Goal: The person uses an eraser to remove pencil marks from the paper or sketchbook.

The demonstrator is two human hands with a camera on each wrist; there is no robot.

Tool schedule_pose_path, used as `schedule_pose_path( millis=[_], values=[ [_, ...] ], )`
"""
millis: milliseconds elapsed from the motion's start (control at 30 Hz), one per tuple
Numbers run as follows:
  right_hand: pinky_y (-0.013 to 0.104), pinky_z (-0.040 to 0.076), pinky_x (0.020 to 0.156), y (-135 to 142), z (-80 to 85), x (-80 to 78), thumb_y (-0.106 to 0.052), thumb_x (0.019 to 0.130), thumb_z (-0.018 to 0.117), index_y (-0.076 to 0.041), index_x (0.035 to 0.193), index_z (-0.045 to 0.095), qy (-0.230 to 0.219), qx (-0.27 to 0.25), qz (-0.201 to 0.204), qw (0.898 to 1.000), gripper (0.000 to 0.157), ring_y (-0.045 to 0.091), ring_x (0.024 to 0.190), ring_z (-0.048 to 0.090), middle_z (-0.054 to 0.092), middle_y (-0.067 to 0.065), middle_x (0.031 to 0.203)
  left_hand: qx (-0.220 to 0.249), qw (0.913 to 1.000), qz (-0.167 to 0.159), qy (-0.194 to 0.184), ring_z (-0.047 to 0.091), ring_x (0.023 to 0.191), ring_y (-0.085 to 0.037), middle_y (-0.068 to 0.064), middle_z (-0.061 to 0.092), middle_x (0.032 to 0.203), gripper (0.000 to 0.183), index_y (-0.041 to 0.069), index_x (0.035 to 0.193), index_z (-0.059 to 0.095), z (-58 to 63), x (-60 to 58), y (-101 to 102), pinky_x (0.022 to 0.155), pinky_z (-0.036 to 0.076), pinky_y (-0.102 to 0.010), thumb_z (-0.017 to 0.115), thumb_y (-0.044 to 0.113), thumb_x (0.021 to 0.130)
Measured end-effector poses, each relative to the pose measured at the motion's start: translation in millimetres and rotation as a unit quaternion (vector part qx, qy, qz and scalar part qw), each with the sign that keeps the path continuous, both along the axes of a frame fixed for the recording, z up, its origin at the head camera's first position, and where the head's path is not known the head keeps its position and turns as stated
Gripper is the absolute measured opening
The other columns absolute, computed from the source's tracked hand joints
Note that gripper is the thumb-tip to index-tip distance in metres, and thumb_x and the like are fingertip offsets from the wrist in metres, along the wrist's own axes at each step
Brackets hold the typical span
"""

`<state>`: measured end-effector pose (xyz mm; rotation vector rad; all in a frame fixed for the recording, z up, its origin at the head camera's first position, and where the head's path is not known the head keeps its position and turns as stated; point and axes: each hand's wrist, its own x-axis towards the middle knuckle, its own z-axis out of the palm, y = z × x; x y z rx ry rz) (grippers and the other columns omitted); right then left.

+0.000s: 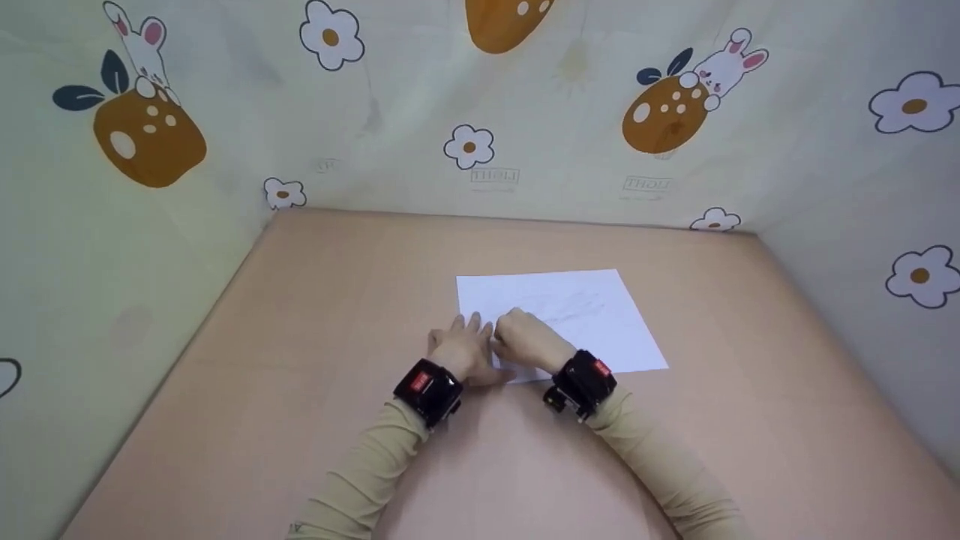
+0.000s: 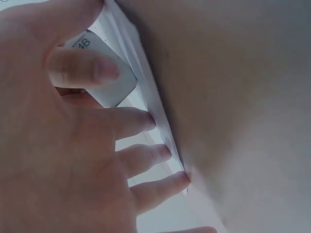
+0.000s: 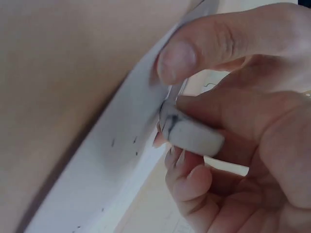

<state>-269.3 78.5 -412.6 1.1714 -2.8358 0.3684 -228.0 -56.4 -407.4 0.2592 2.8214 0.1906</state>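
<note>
A white sheet of paper (image 1: 600, 341) lies on the table, with faint grey pencil marks (image 1: 579, 307) across its upper middle. My left hand (image 1: 459, 352) rests on the sheet's left side, fingers spread and fairly straight. Beside it, my right hand (image 1: 529, 337) is over the paper and grips a white eraser (image 3: 197, 139). One end of the eraser is smudged dark and meets the paper. Its printed side reads "4B" in the left wrist view. From the head, the eraser is hidden by the right hand.
Small dark crumbs (image 3: 135, 141) are scattered on the paper near the eraser. The tan tabletop (image 1: 337, 300) runs back to a cloth wall (image 1: 405, 97) printed with flowers, oranges and rabbits. Similar cloth borders the left and right sides.
</note>
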Motion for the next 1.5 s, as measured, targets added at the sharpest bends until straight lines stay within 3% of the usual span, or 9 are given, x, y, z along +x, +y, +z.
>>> schedule_pose_path(
  millis=[233, 367, 533, 733, 933, 1033, 1267, 1400, 1500],
  values=[
    [0.047, 0.053, 0.060, 8.2, -2.1, -5.1, 0.001, 0.075, 0.064, 0.006, 0.070, 0.063, 0.010, 0.008, -0.148, 0.989, 0.008, 0.033, 0.063, 0.060, 0.064, 0.022, 0.073, -0.001, 1.0000, 0.002, -0.007, 0.019, 0.147, -0.031, -0.008, 0.019, 0.160, 0.094, 0.015, 0.151, 0.027, -3.0, -0.2, 1.9, 0.107, 0.031, -0.060, 0.059, 0.066, 0.079],
    [0.047, 0.054, 0.060, 4.8, -5.3, -1.2, 0.001, 0.078, 0.062, 0.007, 0.069, 0.064, 0.025, 0.009, -0.100, 0.995, 0.011, 0.036, 0.063, 0.062, 0.065, 0.023, 0.072, -0.006, 1.0000, -0.002, -0.006, 0.020, 0.147, -0.032, -0.008, 0.020, 0.160, 0.094, 0.015, 0.151, 0.027, -3.4, 0.7, 1.2, 0.106, 0.032, -0.061, 0.058, 0.067, 0.079],
    [0.037, 0.051, 0.055, -3.8, -5.2, 4.4, -0.004, 0.081, 0.062, 0.002, 0.064, 0.062, 0.006, -0.009, -0.019, 1.000, 0.018, 0.023, 0.055, 0.054, 0.063, 0.015, 0.063, -0.009, 0.9999, -0.002, -0.006, 0.021, 0.146, -0.032, -0.008, 0.021, 0.160, 0.092, 0.017, 0.151, 0.027, -1.7, 0.1, 0.3, 0.102, 0.036, -0.059, 0.057, 0.067, 0.080],
    [0.044, 0.052, 0.059, 11.1, -0.5, -6.4, -0.001, 0.077, 0.061, 0.006, 0.069, 0.062, -0.015, -0.002, -0.112, 0.994, 0.011, 0.030, 0.061, 0.056, 0.063, 0.021, 0.071, -0.013, 0.9998, 0.000, -0.015, 0.018, 0.148, -0.031, -0.006, 0.017, 0.161, 0.093, 0.018, 0.152, 0.025, -0.8, -0.2, 3.0, 0.106, 0.033, -0.060, 0.056, 0.068, 0.080],
    [0.045, 0.054, 0.062, 47.0, 0.4, -27.1, 0.000, 0.076, 0.058, 0.008, 0.075, 0.062, -0.023, 0.021, -0.220, 0.975, 0.010, 0.029, 0.063, 0.054, 0.063, 0.025, 0.081, -0.030, 0.9993, -0.002, -0.021, 0.017, 0.148, -0.029, -0.006, 0.016, 0.161, 0.095, 0.017, 0.152, 0.023, -2.0, -1.2, 5.5, 0.107, 0.032, -0.061, 0.055, 0.070, 0.079],
    [0.040, 0.051, 0.057, 50.0, -0.6, -30.0, 0.000, 0.075, 0.057, 0.004, 0.067, 0.060, -0.027, 0.025, -0.206, 0.978, 0.009, 0.025, 0.059, 0.050, 0.061, 0.021, 0.075, -0.034, 0.9993, -0.002, -0.016, 0.018, 0.148, -0.030, -0.007, 0.017, 0.161, 0.095, 0.017, 0.152, 0.024, -2.8, -1.4, 5.2, 0.105, 0.034, -0.061, 0.056, 0.070, 0.079],
    [0.017, 0.022, 0.043, 24.8, -1.9, -17.1, 0.000, 0.074, 0.065, -0.015, 0.046, 0.041, -0.044, 0.009, -0.069, 0.997, 0.039, 0.009, 0.047, 0.032, 0.034, -0.007, 0.048, -0.021, 0.9998, 0.000, -0.005, 0.020, 0.147, -0.030, -0.008, 0.020, 0.160, 0.095, 0.016, 0.151, 0.027, -2.9, -0.2, 2.1, 0.104, 0.034, -0.060, 0.058, 0.068, 0.078],
    [0.018, 0.023, 0.041, 37.4, 0.0, -23.9, -0.001, 0.075, 0.061, -0.016, 0.047, 0.039, -0.067, 0.001, -0.104, 0.992, 0.039, 0.007, 0.043, 0.030, 0.033, -0.007, 0.047, -0.017, 0.9998, 0.002, -0.009, 0.020, 0.147, -0.030, -0.007, 0.019, 0.160, 0.095, 0.016, 0.151, 0.027, -2.0, -0.7, 3.8, 0.105, 0.033, -0.060, 0.058, 0.069, 0.078],
    [0.029, 0.041, 0.043, 57.5, 0.9, -33.0, -0.001, 0.075, 0.059, -0.005, 0.055, 0.051, -0.033, 0.010, -0.179, 0.983, 0.022, 0.017, 0.047, 0.043, 0.049, 0.006, 0.054, -0.020, 0.9997, 0.000, -0.012, 0.019, 0.147, -0.030, -0.007, 0.019, 0.160, 0.096, 0.016, 0.151, 0.026, -0.7, -1.5, 5.6, 0.106, 0.032, -0.061, 0.057, 0.070, 0.078]
  ],
)
